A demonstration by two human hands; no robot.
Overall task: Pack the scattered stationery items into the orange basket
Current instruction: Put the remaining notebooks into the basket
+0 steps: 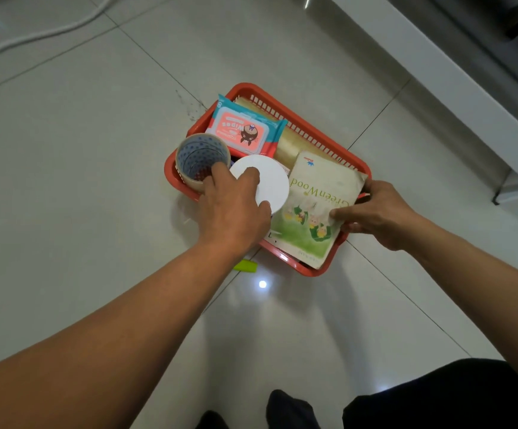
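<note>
The orange basket (pixel 316 136) sits on the tiled floor, filled with items. Inside lie a pink wipes pack (pixel 242 128), a clear plastic roll (pixel 291 144), a "Green Wood" notebook (pixel 316 205), a white round lid (pixel 270 181) and a packing tape roll (pixel 200 159) leaning at the basket's left corner. My left hand (pixel 236 209) reaches over the basket; its fingers curl over the white lid, with one fingertip at the tape roll's edge. My right hand (pixel 381 215) pinches the notebook's right edge at the basket rim. A green highlighter (pixel 246 265) lies on the floor just in front of the basket.
A white cable (pixel 34 35) runs across the floor at the far left. A white furniture frame (pixel 455 85) stands at the right. My dark-clothed knee (pixel 455 397) and socked foot (pixel 291 410) are at the bottom edge.
</note>
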